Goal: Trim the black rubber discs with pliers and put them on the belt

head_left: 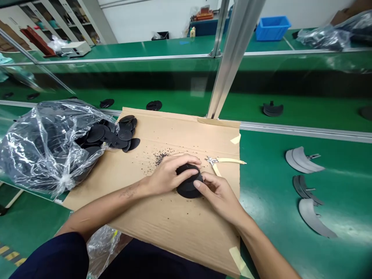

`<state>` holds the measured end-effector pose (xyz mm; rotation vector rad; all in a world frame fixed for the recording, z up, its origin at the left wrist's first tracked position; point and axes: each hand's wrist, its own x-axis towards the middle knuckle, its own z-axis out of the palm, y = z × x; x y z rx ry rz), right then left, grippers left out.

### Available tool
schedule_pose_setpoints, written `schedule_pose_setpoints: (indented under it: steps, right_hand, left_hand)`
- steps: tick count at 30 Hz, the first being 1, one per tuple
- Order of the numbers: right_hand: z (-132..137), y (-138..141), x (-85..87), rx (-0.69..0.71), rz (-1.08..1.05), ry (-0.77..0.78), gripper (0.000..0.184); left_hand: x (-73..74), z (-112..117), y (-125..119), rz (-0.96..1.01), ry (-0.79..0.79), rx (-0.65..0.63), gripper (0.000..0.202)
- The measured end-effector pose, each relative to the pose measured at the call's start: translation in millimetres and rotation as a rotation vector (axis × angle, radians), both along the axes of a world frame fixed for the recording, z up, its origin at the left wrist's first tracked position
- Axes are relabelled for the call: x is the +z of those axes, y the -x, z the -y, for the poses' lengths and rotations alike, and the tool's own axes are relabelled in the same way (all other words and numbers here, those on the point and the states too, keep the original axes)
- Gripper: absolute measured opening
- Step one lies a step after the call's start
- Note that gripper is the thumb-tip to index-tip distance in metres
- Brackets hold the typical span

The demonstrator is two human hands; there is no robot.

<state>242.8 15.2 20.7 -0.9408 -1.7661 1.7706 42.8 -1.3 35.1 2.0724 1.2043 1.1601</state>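
Both my hands hold black round plastic discs (188,190) over the cardboard sheet (162,224). My left hand (168,174) curls over their upper left side, with the thumb across the top. My right hand (217,193) pinches the right edge between thumb and fingers. At least two pieces seem to overlap; how they fit is hidden by my fingers. Just beyond my right hand lie nippers (226,160) with pale yellow handles, jaws pointing left. Small black scraps (162,156) are scattered behind my left hand.
At left, a clear plastic bag (37,147) spills black discs (124,133) onto the cardboard. Grey and black curved parts (315,217) lie on the green table at right. A metal post (232,54) rises behind the cardboard. Single black parts (154,105) rest on the green strip beyond.
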Motion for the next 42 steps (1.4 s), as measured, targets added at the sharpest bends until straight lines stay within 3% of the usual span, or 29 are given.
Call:
schedule_pose_setpoints:
  steps: [7,12,16,21,25,30,35,42]
  right_hand:
    - [2,1,-2.8,-0.022,-0.051,0.035,0.052]
    - [5,5,-4.6,-0.075,-0.048,0.006,0.052]
    - [6,4,0.0,-0.103,-0.029,-0.238,0.039]
    - [8,2,-1.2,-0.085,-0.1,-0.61,0.014]
    - [8,2,-7.0,-0.036,-0.104,-0.742,0.018]
    - [7,1,-12.4,0.011,0.013,-0.835,0.018]
    - [9,1,-12.6,0.039,0.035,-0.848,0.02]
    - [6,2,-8.5,0.081,0.008,-0.71,0.023]
  left_hand:
    - [-8.9,6,-11,0.04,-0.102,0.115,0.013]
    - [-8.4,11,-14,0.057,-0.108,0.068,0.016]
    - [-4.7,16,-6,0.058,0.009,0.053,0.037]
    - [-3.5,24,5,0.128,0.054,-0.032,0.024]
    - [-8.7,27,7,0.141,-0.024,-0.086,0.031]
    - [-15.9,28,7,0.086,-0.127,-0.063,0.019]
    - [-17.0,29,8,0.03,-0.213,-0.068,0.014]
    - [-17.7,32,7,0.054,-0.229,-0.033,0.013]
